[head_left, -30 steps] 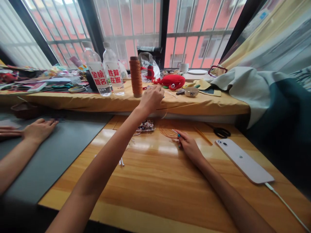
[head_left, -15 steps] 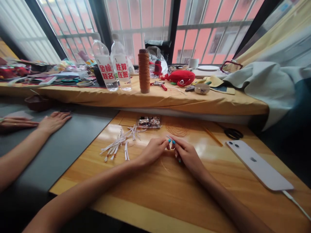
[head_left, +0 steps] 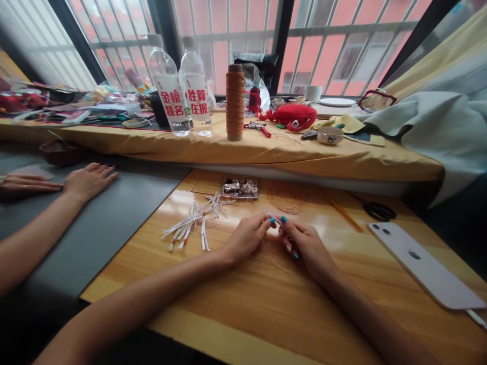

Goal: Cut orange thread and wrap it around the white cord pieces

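My left hand (head_left: 249,235) pinches one end of a small white strip (head_left: 277,220) above the wooden table. At its other end, the thumb and fingertips of my right hand (head_left: 307,246) close on the same strip. A thin orange thread (head_left: 274,261) trails on the tabletop below my hands. Left of them lies a loose pile of white strips (head_left: 192,220), a few with orange thread at their ends. Behind the hands, a clear tray (head_left: 241,195) holds small beads or trinkets, and a coil of orange thread (head_left: 285,203) rests beside it.
At right are a yellow pencil-like stick (head_left: 346,215), black-handled scissors (head_left: 379,211) and a cabled white phone (head_left: 422,263). Bottles (head_left: 171,104), an orange thread spool (head_left: 235,104) and a red plush item (head_left: 294,116) stand on the ledge. Another person's hand (head_left: 87,181) rests on the grey table.
The view has shifted slightly, so most things appear farther right. My fingertips have moved a little apart, with the white strip showing between them.
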### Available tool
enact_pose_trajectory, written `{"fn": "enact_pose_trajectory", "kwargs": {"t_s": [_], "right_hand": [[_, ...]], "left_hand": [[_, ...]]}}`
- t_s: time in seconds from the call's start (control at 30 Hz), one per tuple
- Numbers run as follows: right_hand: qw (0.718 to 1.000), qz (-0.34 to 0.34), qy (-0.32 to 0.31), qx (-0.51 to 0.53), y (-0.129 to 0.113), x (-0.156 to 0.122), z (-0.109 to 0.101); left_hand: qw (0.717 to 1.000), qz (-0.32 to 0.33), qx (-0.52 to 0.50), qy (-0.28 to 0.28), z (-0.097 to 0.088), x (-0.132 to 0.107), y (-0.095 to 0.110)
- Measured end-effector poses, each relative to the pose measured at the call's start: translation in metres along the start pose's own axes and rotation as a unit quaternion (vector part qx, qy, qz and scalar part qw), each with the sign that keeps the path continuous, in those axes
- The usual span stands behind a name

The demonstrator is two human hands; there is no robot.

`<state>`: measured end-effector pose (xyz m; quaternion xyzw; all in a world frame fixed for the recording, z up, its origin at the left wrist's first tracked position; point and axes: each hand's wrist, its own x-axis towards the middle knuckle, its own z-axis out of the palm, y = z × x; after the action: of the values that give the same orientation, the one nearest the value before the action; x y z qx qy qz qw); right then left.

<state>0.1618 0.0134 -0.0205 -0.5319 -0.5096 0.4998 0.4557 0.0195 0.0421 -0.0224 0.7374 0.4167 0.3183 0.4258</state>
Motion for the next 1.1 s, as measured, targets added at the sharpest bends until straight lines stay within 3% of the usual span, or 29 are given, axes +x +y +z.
{"fn": "enact_pose_trajectory", "kwargs": {"t_s": [0.23,0.6,0.73,0.83,0.9,1.0,1.1], "right_hand": [[0.998,-0.023,0.039,0.041,-0.001,-0.001,0.002],[0.992,0.026,0.047,0.118,0.0,0.003,-0.001],[0.993,0.023,0.036,0.108,-0.002,0.001,-0.001],[0.999,-0.008,0.009,0.035,-0.003,0.0,-0.002],[0.995,-0.058,-0.019,-0.079,-0.004,0.0,-0.003],[0.951,-0.155,-0.048,-0.262,-0.004,-0.002,-0.001],[0.907,-0.195,-0.058,-0.368,-0.001,-0.005,0.002]], "left_hand": [[0.996,0.055,0.053,-0.036,0.0,-0.002,0.001],[0.999,0.033,-0.01,-0.03,0.0,-0.003,0.001],[0.998,0.045,0.015,-0.036,-0.002,0.0,0.0],[0.988,0.083,0.103,-0.079,-0.011,0.005,-0.003],[0.972,0.124,0.172,-0.103,-0.019,0.009,-0.006],[0.929,0.196,0.285,-0.131,-0.029,0.011,-0.01],[0.868,0.266,0.395,-0.143,-0.036,0.011,-0.01]]}}
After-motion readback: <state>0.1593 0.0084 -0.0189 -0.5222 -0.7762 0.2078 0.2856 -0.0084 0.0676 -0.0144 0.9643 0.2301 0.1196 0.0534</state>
